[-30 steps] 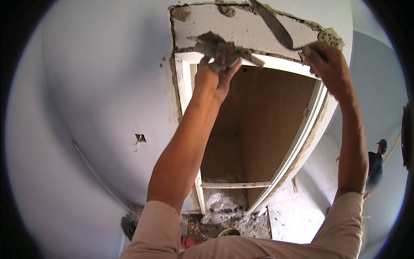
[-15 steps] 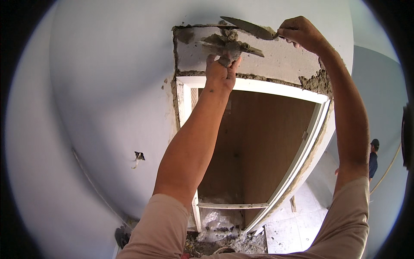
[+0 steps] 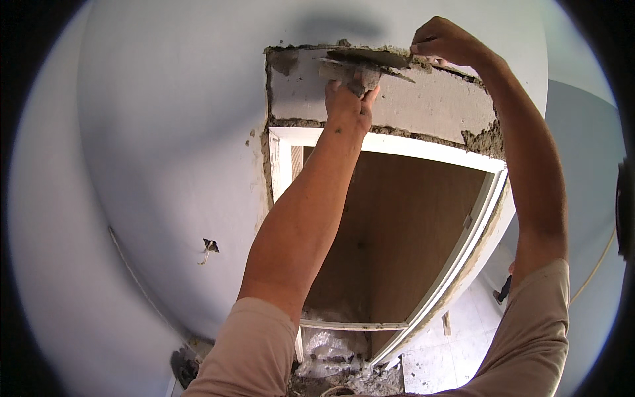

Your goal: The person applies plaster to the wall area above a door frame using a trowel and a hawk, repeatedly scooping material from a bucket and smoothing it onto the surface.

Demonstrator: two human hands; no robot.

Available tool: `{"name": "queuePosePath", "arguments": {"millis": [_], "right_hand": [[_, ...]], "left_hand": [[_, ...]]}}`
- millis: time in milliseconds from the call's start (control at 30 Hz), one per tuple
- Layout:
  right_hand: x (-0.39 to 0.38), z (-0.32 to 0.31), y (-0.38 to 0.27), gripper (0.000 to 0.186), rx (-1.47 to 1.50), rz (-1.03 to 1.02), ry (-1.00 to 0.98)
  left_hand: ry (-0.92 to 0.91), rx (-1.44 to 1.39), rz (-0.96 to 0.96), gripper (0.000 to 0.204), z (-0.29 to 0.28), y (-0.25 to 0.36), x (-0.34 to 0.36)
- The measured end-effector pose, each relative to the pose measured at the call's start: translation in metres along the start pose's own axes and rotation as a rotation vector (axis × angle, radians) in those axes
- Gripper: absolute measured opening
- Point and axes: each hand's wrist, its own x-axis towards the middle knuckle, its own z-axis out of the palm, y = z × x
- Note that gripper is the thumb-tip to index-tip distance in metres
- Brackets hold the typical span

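Observation:
My left hand reaches up and grips a mortar-caked hawk from below, its flat plate close to the wall above the door opening. In my right hand, at the upper right, is a pointing trowel. The trowel's dark blade lies just above the hawk, pointing left along the top joint of a pale lintel block. The blade's underside and the mortar on the hawk partly hide each other. Wet mortar shows in that joint near my right fingers.
Under the block stands a white door frame, with rough mortar at its upper right. A wall box with loose wires is at left. Plastic sheeting and rubble lie below. Another person's leg shows at right.
The trowel blade has come down and left, from above the hawk to the block's top joint. My left hand and hawk have shifted slightly right. The person at right is now mostly hidden.

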Motion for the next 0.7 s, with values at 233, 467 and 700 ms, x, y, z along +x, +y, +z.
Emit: {"name": "queuePosePath", "arguments": {"millis": [233, 467, 700], "right_hand": [[0.025, 0.011, 0.033, 0.03, -0.029, 0.089, 0.022], [0.012, 0.004, 0.021, 0.026, 0.007, 0.078, 0.09], [0.032, -0.017, 0.016, 0.024, -0.122, -0.01, -0.088]], "left_hand": [[-0.047, -0.169, -0.033, 0.035, 0.001, -0.007, 0.013], [-0.043, 0.111, 0.097, 0.034, 0.007, -0.006, 0.016], [-0.084, -0.275, -0.073, 0.04, -0.004, -0.001, 0.021]]}}
